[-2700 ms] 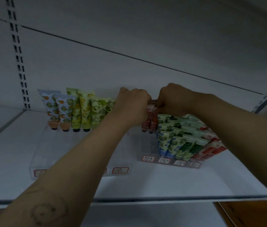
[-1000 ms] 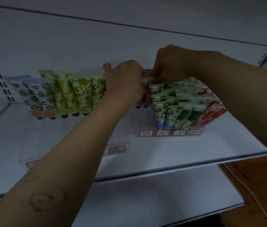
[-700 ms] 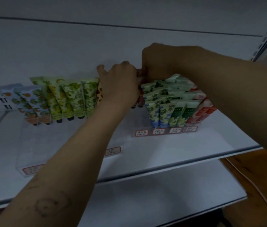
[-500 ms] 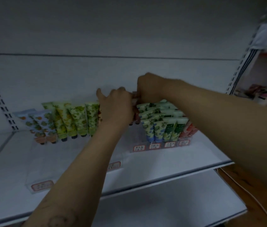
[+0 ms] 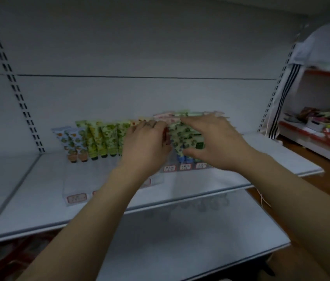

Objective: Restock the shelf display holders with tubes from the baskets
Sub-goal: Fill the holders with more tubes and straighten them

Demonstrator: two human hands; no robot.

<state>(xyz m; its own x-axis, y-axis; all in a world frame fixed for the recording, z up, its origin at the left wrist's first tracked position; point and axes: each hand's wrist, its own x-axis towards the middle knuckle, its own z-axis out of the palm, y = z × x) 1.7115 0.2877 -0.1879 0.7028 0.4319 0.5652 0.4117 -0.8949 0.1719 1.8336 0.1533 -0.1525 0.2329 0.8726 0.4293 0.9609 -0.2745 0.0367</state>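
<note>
Left hand (image 5: 146,147) curled, fingertips against the pink tubes (image 5: 165,118) just beyond it; grip unclear through blur. Right hand (image 5: 212,142) spread open, fingers apart, over the green tubes (image 5: 182,136) beneath its palm.

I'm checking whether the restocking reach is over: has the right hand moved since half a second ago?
Yes. The bare right hand has come forward, off the back of the packed clear plastic tube holder, and now hovers with spread fingers over its front rows.
</note>
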